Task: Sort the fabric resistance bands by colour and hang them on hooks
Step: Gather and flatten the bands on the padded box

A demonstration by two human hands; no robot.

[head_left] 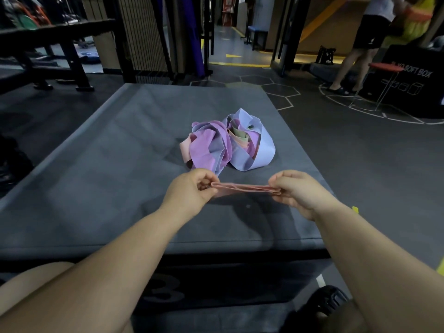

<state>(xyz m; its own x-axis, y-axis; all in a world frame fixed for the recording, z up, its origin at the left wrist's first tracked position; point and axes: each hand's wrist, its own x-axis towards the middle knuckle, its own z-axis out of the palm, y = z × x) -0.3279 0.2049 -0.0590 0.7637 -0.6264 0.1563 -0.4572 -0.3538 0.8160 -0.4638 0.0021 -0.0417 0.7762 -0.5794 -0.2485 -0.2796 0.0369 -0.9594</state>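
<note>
2 hands stretch a pink band over the grey pad.
head view: left hand (192, 188) and right hand (294, 191) each pinch 1 end of the pink band (245, 188) in curled fingers, held flat just above the pad (96, 188). pile of bands (228, 143), purple, blue, pink, green, lies on the pad just beyond the hands.

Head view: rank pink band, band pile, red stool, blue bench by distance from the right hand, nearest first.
1. Pink band: pinched in the right hand.
2. Band pile: ahead, on the mat.
3. Red stool: far right.
4. Blue bench: far back, centre.
</note>
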